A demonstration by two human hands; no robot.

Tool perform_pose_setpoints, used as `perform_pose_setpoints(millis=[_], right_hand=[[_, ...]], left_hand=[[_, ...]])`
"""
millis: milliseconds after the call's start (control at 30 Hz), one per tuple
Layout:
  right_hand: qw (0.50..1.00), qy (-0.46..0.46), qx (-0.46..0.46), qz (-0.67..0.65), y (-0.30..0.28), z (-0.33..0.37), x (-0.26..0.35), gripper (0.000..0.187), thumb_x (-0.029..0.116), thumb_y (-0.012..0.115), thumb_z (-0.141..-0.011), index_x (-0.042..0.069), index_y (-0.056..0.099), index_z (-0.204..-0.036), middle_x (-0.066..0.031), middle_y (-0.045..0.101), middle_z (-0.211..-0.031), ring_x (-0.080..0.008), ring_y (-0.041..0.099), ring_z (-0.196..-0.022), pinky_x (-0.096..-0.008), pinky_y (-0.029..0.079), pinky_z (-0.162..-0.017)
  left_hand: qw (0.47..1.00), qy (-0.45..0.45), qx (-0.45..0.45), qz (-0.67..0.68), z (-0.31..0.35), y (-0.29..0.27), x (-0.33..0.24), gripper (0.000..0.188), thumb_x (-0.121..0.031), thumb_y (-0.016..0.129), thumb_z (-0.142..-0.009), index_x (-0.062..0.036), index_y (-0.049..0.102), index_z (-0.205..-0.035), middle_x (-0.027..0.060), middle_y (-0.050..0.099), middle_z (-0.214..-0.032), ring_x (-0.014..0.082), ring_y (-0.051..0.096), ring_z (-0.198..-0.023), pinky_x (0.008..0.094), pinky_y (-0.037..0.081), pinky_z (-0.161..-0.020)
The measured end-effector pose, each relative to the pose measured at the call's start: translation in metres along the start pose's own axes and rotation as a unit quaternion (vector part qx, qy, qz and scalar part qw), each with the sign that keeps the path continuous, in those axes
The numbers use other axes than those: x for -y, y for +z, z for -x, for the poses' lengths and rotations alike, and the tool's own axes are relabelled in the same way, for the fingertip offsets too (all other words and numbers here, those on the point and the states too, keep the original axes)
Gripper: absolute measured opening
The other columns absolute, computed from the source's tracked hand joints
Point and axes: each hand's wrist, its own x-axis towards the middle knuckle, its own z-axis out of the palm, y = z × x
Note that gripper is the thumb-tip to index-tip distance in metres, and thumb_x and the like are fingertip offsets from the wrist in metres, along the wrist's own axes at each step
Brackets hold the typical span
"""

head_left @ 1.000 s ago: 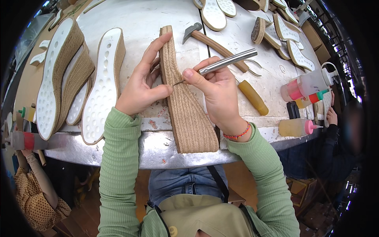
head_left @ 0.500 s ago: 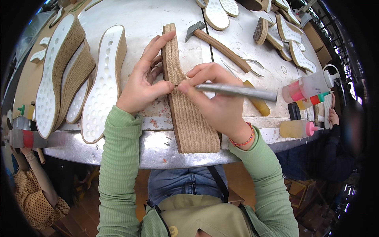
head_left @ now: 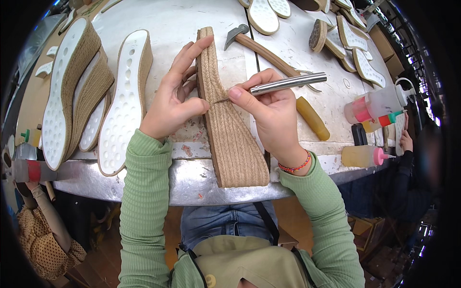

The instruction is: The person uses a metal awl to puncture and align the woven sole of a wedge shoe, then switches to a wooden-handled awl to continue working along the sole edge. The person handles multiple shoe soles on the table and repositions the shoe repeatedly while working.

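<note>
A wedge shoe sole (head_left: 235,153) wrapped in tan braided rope stands on its side at the table's front edge, its thick end toward me. My left hand (head_left: 174,96) grips its left side, thumb pressed on the braid and fingertips on the upper part. In my right hand (head_left: 273,113) is a slim tool with a round silver metal handle (head_left: 290,83), pinched between thumb and fingers and pointing to the right. Between my right fingertips and the braid near my left thumb runs a thin dark line; whether it is the tool's tip or a strand, I cannot tell.
Several wedge soles with white dimpled tops (head_left: 127,96) stand at left; more lie at the far right. A hammer (head_left: 264,53), pliers (head_left: 312,81), a yellowish handle (head_left: 313,119) and squeeze bottles (head_left: 362,156) are to the right. Other people work at both sides.
My right hand has drawn slightly to the right, away from the braid. The tool's handle has swung up at its outer end. My left hand keeps its hold on the wedge sole.
</note>
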Motion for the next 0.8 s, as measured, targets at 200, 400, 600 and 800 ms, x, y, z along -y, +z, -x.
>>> perform_pose_setpoints(millis=[200,400,600,800], right_hand=[[1.000,0.020,0.001,-0.004,-0.001,0.001,0.000,0.021,-0.002,0.073,-0.081,0.002,0.054,-0.091,-0.0079,0.066,-0.088,-0.0106,0.065,-0.081,-0.0226,0.053,-0.076],[0.998,-0.046,0.009,0.050,0.004,0.003,-0.005,0.018,-0.003,0.073,-0.081,0.002,0.056,-0.085,-0.0064,0.065,-0.083,-0.0086,0.061,-0.076,-0.0212,0.049,-0.069],[0.997,-0.068,-0.023,0.027,0.006,0.002,-0.008,0.016,-0.001,0.073,-0.081,0.001,0.057,-0.082,-0.0018,0.062,-0.074,-0.0038,0.055,-0.065,-0.0184,0.044,-0.057],[0.998,-0.048,-0.026,-0.005,0.004,0.001,-0.004,0.018,0.000,0.075,-0.081,0.000,0.057,-0.086,-0.0053,0.064,-0.079,-0.0060,0.059,-0.070,-0.0185,0.049,-0.063]], left_hand=[[1.000,0.002,-0.003,-0.006,0.000,-0.001,0.003,0.090,-0.005,0.058,-0.062,-0.0109,0.033,-0.148,0.0060,0.033,-0.144,0.0268,0.039,-0.131,0.0396,0.032,-0.112],[1.000,0.027,-0.004,-0.008,-0.002,0.000,0.005,0.089,-0.003,0.056,-0.063,-0.0083,0.032,-0.148,0.0069,0.034,-0.148,0.0254,0.040,-0.131,0.0377,0.034,-0.111],[1.000,-0.003,-0.007,0.005,0.000,0.000,0.003,0.086,-0.001,0.052,-0.065,-0.0067,0.034,-0.148,0.0078,0.036,-0.147,0.0238,0.041,-0.131,0.0352,0.034,-0.109],[0.997,-0.022,-0.070,0.010,-0.006,-0.001,0.012,0.078,-0.020,0.050,-0.083,-0.0083,0.020,-0.153,0.0145,0.024,-0.154,0.0305,0.028,-0.140,0.0384,0.023,-0.114]])
